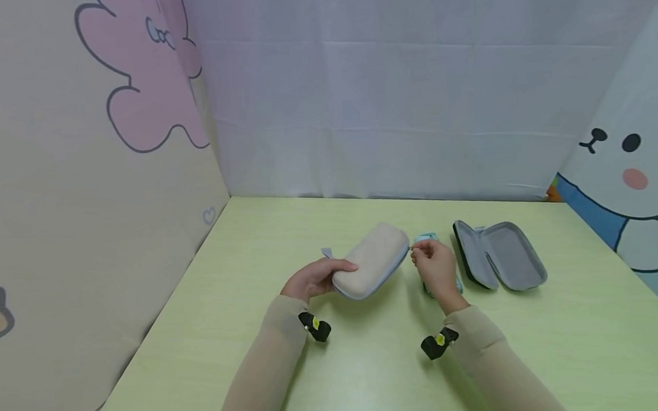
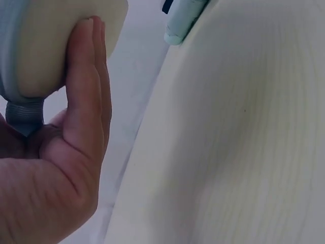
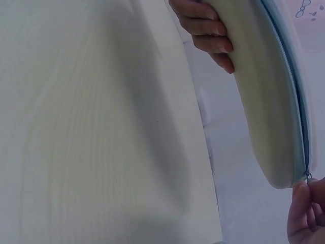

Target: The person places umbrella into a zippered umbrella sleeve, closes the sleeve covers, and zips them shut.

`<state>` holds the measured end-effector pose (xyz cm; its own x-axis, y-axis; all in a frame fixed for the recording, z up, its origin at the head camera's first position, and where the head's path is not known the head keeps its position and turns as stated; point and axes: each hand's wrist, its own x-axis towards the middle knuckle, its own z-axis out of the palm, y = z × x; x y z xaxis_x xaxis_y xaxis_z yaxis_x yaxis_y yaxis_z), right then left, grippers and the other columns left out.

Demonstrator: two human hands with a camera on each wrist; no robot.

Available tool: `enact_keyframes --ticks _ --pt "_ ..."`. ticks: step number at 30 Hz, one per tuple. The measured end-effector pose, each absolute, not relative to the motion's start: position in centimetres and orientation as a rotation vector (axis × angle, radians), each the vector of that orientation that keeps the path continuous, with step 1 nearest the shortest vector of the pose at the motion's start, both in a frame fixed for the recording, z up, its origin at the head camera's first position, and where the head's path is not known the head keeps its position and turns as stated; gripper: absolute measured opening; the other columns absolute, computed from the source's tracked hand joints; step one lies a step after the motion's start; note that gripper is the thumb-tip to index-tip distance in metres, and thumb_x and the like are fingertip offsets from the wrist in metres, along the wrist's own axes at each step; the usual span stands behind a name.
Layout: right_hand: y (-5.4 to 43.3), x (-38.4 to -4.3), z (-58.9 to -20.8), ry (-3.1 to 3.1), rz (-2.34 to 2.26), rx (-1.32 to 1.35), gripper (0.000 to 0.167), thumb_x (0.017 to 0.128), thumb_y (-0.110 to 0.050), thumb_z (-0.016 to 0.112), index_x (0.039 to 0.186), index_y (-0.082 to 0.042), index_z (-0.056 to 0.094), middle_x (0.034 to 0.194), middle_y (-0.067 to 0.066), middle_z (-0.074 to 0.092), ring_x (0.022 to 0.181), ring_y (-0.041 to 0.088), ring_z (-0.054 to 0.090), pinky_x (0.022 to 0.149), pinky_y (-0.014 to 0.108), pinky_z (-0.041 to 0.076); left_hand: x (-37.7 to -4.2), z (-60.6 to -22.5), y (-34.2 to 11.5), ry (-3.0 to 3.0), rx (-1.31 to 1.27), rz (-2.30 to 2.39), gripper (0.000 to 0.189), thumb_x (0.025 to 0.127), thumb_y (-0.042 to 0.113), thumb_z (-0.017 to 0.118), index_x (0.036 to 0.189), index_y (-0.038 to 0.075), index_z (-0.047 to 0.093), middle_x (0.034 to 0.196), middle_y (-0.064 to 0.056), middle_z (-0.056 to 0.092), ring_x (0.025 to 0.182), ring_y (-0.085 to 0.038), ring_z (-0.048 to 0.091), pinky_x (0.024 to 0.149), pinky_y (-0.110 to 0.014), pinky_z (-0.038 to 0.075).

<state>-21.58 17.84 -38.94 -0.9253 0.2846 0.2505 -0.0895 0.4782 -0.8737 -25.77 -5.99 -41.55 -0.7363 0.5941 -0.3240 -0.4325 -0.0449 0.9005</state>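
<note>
A cream zip case with a light blue zip edge is held at a tilt above the table. My left hand grips its near left end, the thumb on top; a grey-blue fabric loop sticks out by the palm in the left wrist view. At the case's far right end, the fingertips of my right hand pinch the small metal zip pull. The zip runs along the case's side up to that pull. Behind the right hand lies a teal object, mostly hidden.
An open hard case with grey lining lies on the pale green table, right of my right hand. A white curtain wall stands at the table's back edge, with a printed cloth on the left.
</note>
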Motion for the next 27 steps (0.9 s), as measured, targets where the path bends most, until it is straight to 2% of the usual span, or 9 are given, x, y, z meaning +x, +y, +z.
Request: enact_keyframes --ticks 6,10,13,17,27 --pt "17.81 -21.49 -39.06 -2.382 1.389 -0.141 0.011 0.088 0.001 0.055 0.085 0.005 0.064 0.077 0.015 0.065 0.062 0.007 0.055 0.050 0.018 0.043 -25.68 -41.52 -6.30 1.576 0.203 1.803 0.043 0.086 0.024 0.057 0.119 -0.002 0.051 0.096 -0.007 0.059 0.078 -0.015 0.060 0.068 -0.026 0.049" --pt "17.69 -21.43 -39.06 -2.380 1.380 -0.143 0.010 0.088 0.002 0.055 0.084 0.005 0.064 0.076 0.016 0.065 0.061 0.009 0.055 0.050 0.018 0.043 -25.64 -41.45 -6.24 1.613 0.227 1.750 0.035 0.082 0.020 0.059 0.109 -0.002 0.057 0.098 -0.009 0.058 0.079 -0.017 0.059 0.067 -0.027 0.050" --pt "17.59 -21.43 -39.00 -2.393 1.368 -0.142 0.010 0.088 0.001 0.056 0.084 0.004 0.065 0.076 0.015 0.065 0.062 0.009 0.056 0.051 0.018 0.044 -25.50 -41.27 -6.01 1.640 0.216 1.708 0.036 0.079 0.020 0.060 0.107 -0.003 0.057 0.099 -0.010 0.056 0.078 -0.017 0.059 0.066 -0.028 0.051" --pt "17.59 -21.51 -39.10 -2.412 1.350 -0.126 0.010 0.088 0.002 0.055 0.085 0.004 0.065 0.076 0.014 0.065 0.062 0.011 0.056 0.051 0.019 0.044 -25.29 -41.01 -5.69 1.669 0.164 1.697 0.042 0.080 0.023 0.064 0.110 -0.005 0.056 0.099 -0.012 0.058 0.077 -0.018 0.061 0.068 -0.030 0.052" --pt "17.78 -21.57 -39.23 -2.426 1.335 -0.140 0.012 0.089 0.000 0.055 0.086 0.005 0.065 0.078 0.014 0.065 0.064 0.011 0.056 0.051 0.018 0.043 -25.65 -40.85 -5.33 1.723 0.083 1.756 0.042 0.076 0.022 0.071 0.106 -0.006 0.060 0.088 -0.009 0.063 0.072 -0.017 0.063 0.065 -0.028 0.052"
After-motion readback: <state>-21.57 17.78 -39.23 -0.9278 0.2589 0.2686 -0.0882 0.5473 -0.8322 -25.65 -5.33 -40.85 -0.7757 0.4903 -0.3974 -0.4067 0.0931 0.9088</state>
